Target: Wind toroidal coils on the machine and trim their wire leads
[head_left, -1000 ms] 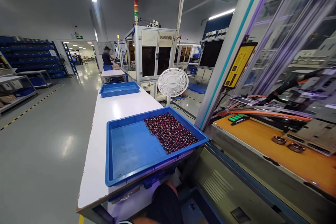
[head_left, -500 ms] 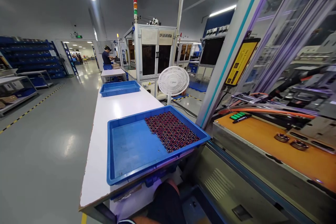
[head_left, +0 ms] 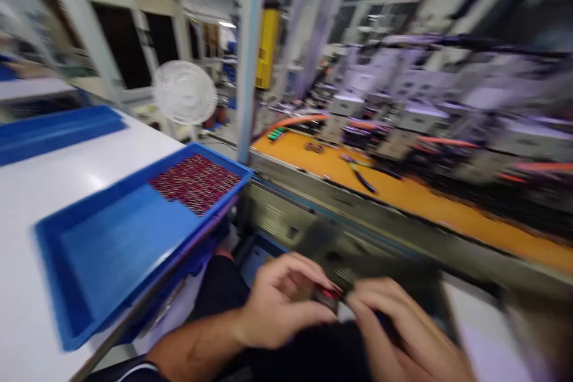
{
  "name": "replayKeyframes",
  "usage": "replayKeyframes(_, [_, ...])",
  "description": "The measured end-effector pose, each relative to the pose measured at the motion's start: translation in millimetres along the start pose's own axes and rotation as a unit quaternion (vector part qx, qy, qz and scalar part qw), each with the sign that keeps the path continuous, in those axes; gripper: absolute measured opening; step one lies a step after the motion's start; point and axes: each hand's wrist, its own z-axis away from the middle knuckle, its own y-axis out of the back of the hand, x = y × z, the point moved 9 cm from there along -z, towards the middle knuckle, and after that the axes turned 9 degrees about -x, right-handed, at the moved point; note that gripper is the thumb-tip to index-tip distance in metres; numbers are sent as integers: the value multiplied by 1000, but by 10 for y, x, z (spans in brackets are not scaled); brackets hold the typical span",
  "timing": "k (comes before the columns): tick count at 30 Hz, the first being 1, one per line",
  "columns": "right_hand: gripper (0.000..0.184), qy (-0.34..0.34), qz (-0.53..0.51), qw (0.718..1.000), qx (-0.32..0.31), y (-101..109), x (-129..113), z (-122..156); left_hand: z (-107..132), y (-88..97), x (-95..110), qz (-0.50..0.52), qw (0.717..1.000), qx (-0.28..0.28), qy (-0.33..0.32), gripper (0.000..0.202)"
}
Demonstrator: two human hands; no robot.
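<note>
My left hand [head_left: 286, 304] is closed in a pinch over my lap, thumb and forefinger on a small dark round part [head_left: 327, 298] with red on it. Beside it, my right hand [head_left: 398, 325] has its fingers bent together, the fingertips close to that part. Something dark shows under the right fingers, too blurred to name. Left of the hands, a blue tray [head_left: 129, 250] rests on the white table [head_left: 18, 203]. Many small dark red parts [head_left: 197, 182] lie massed in the tray's far right portion.
A second blue tray [head_left: 62, 131] sits farther along the table. Behind stands a white fan [head_left: 184, 92]. Ahead runs a machine bench with an orange top [head_left: 313, 158], bearing a curved dark tool [head_left: 363, 178] and two small rings [head_left: 313, 147]. A pale post [head_left: 249, 65] rises at its left end.
The view has swung to the right, so the trays and fan sit farther left. Both hands have come into view, with a small part in the left one.
</note>
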Motion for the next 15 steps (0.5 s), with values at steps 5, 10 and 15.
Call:
replayKeyframes(5, [20,-168,-60,982,61,46,220,67,-141,100,157,-53,997,-42,-30,23])
replayKeyframes(10, [30,-321,-294,900,-12,-216,506,241,-150,44,84,-29,998,-54,-1,21])
replayKeyframes(15, [35,-344,-440,827,-58,-426,600,395,-146,59,46,-39,998,-43,5,19])
